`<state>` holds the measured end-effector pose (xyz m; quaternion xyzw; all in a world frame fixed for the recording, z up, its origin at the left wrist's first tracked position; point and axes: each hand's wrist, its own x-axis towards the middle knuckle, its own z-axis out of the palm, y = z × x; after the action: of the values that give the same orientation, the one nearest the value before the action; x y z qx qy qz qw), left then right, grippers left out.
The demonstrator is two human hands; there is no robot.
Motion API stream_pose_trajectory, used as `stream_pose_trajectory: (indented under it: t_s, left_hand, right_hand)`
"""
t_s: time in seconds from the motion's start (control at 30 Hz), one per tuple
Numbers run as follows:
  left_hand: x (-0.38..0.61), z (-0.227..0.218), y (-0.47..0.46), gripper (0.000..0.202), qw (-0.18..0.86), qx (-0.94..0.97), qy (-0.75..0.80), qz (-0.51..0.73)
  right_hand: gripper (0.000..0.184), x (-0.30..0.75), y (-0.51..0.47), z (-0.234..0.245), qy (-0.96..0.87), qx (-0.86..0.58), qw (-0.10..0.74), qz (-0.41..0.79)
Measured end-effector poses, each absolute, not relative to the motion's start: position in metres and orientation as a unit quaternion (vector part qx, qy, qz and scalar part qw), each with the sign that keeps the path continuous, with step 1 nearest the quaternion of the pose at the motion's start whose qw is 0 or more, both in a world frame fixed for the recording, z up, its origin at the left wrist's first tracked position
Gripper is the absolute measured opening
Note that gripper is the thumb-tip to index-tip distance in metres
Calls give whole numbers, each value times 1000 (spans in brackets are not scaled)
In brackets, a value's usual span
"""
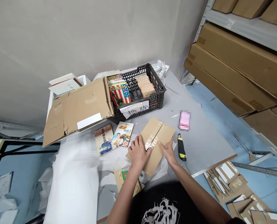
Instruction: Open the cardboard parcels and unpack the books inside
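A flat cardboard parcel [158, 146] lies on the grey table [206, 146], with clear tape along its centre seam. My left hand [138, 152] and my right hand [167, 151] both press on it from either side of the taped seam. To the right of my right hand lies a yellow and black utility knife [181, 147]. Two paperback books [104, 140] [122, 134] lie to the left of the parcel. A sheet of white foam wrap [73, 186] spreads out beyond my left forearm.
A black plastic crate [158, 93] holds books and a stack of cards, behind an opened flat of cardboard [77, 109]. Brown cartons fill metal shelving [241, 62] on the right. Flattened cardboard mailers [231, 183] lie on the blue floor below the table's edge.
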<state>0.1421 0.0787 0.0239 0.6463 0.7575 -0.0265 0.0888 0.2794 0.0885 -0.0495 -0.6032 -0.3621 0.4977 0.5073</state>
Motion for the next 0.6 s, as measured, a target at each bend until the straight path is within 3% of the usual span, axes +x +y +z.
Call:
stream_pose_trajectory:
  t_s: [0.17,0.33,0.6]
  left_hand:
    - [145,21,78,76,43,663,747,-35]
    - [144,31,82,58,35,716,692,-86]
    - [56,57,142,33,286,715,635,-62]
  right_hand:
    - [97,281,83,-52,-345,-598,511,512]
    - [95,282,85,-48,-347,-589,511,522]
    - [101,289,86,-60,-383,-594,489,511]
